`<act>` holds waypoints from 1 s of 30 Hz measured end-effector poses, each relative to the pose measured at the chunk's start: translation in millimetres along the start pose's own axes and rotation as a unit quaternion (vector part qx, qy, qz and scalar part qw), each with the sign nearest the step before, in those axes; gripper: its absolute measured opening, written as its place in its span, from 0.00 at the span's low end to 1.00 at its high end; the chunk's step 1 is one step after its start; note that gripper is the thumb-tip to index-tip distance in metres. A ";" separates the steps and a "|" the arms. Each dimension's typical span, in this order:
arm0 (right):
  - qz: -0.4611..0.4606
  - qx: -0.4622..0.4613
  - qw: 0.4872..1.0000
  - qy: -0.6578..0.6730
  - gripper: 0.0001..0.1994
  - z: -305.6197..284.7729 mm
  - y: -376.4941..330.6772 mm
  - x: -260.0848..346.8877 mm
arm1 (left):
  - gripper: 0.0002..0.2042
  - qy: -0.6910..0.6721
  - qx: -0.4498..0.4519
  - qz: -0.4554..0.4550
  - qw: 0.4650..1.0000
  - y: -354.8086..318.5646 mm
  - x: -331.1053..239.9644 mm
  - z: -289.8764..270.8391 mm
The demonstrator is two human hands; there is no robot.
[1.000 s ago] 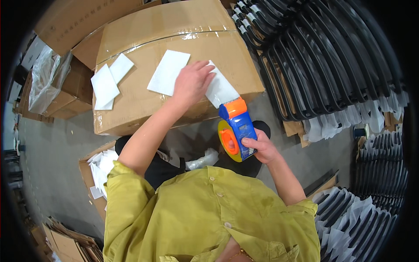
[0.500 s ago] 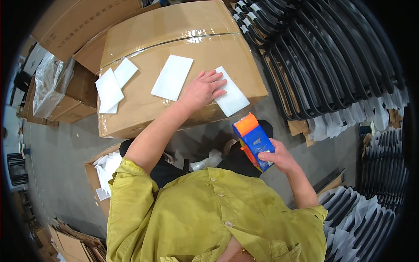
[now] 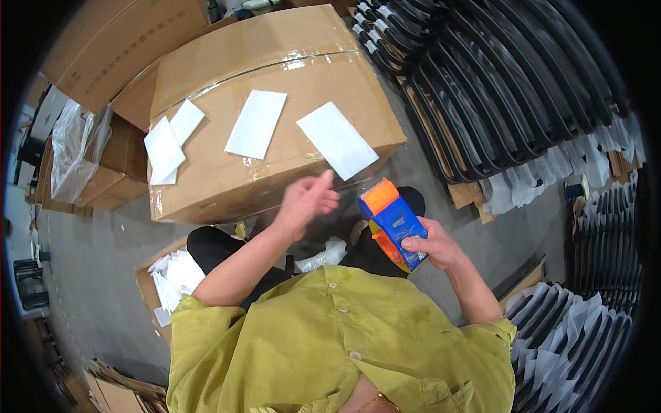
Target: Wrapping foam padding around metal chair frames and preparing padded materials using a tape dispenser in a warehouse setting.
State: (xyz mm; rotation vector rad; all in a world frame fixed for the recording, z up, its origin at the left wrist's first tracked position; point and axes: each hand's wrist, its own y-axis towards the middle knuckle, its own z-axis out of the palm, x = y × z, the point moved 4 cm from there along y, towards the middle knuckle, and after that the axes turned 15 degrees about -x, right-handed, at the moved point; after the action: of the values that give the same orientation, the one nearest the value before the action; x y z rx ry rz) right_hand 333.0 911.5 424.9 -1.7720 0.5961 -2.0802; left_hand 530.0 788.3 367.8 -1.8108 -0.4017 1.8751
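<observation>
My left hand (image 3: pixel 308 204) hovers just off the front edge of a large taped cardboard box (image 3: pixel 227 182). Nothing shows in it; its fingers are loosely bent and a little apart. The nearest piece on the box is a white rectangular sheet (image 3: pixel 339 142), lying slanted at the right. Another white sheet (image 3: pixel 256 125) lies in the middle, and two overlapping white sheets (image 3: pixel 164 153) are at the left. My right hand (image 3: pixel 435 245) grips a tape dispenser (image 3: pixel 397 227), blue with an orange toothed head, held in front of the box. The fingers under it are hidden.
On the right stand rows of black tubular frames (image 3: pixel 482 103) with wrapping. More wrapped frames (image 3: pixel 551 351) stand at lower right. An open carton of white sheets (image 3: pixel 175 275) sits by my left leg. Further left is a carton with clear plastic (image 3: pixel 79 141).
My left hand has lifted off the right-hand white sheet and drawn back toward me. That sheet has shifted left and turned slightly. The tape dispenser stays in my right hand.
</observation>
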 end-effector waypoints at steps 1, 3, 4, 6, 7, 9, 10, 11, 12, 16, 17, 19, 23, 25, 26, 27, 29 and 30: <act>0.005 0.001 1.000 -0.003 0.24 -1.0 -1.2 -1.0 | 0.26 -0.024 0.033 -0.080 0.996 -5.1 8.7 15.2; 0.005 0.004 1.000 -0.007 0.24 -2.0 -4.1 -5.6 | 0.30 -0.021 0.054 -0.092 0.994 2.1 9.9 35.6; 0.006 0.003 1.000 -0.010 0.24 -2.3 -6.2 -9.0 | 0.29 -0.044 0.058 -0.097 0.993 6.8 8.8 44.8; 0.001 0.000 1.000 -0.014 0.24 -2.7 -7.9 -15.4 | 0.21 -0.079 0.059 -0.092 0.991 9.2 5.5 56.5; -0.003 0.001 1.000 -0.018 0.24 -2.2 -9.3 -17.9 | 0.21 -0.077 0.063 -0.092 0.991 7.4 3.4 58.7; -0.013 -0.019 1.000 -0.009 0.25 -0.6 -14.0 -19.8 | 0.14 -0.118 0.039 -0.049 0.991 1.5 -10.1 58.6; -0.022 -0.035 0.999 -0.001 0.25 0.1 -16.8 -20.0 | 0.11 -0.162 0.022 -0.047 0.985 -1.8 -16.8 58.4; -0.023 -0.035 0.999 0.001 0.25 2.7 -23.0 -19.3 | 0.11 -0.160 0.023 -0.047 0.986 -3.8 -20.0 57.3; -0.038 -0.038 0.999 0.008 0.24 5.7 -30.6 -15.2 | 0.11 -0.162 0.033 -0.049 0.985 -5.7 -23.9 55.6; -0.040 -0.038 0.998 0.008 0.24 6.7 -28.1 -9.3 | 0.11 -0.136 0.048 0.014 0.989 -18.8 -44.3 52.8; -0.027 -0.036 0.999 -0.007 0.24 6.8 -25.3 -7.1 | 0.11 -0.096 0.049 0.060 0.992 -23.2 -50.3 51.9; -0.016 -0.022 1.000 0.010 0.23 8.5 -19.8 -5.4 | 0.11 -0.067 0.047 0.140 0.987 -30.8 -53.8 48.2; -0.054 -0.030 0.995 0.082 0.18 29.7 -10.5 0.5 | 0.08 0.190 0.065 0.566 0.799 -79.0 -63.2 40.9; -0.041 0.016 0.995 0.091 0.17 -1.8 9.7 -48.0 | 0.09 0.015 0.119 0.743 0.658 -125.1 -62.2 61.7; -0.023 -0.042 0.992 0.117 0.17 -2.3 7.8 -60.2 | 0.09 -0.006 0.149 0.758 0.636 -141.8 -73.4 64.9; -0.008 -0.087 0.987 0.137 0.17 -3.1 11.7 -65.7 | 0.09 0.011 0.121 0.770 0.627 -134.1 -80.3 52.0; 0.027 -0.194 0.964 0.178 0.19 -11.8 22.9 -68.4 | 0.09 0.176 -0.005 0.702 0.690 -100.6 -93.4 16.9; 0.045 -0.120 0.986 0.105 0.16 -5.9 16.1 -50.5 | 0.09 0.209 -0.058 0.678 0.703 -95.4 -105.3 -16.1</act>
State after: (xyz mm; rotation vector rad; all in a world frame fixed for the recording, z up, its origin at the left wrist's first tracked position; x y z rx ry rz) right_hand 335.2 924.2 373.2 -1.6204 1.0049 -2.2260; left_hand 559.0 808.8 506.2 -2.8509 1.4101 1.9866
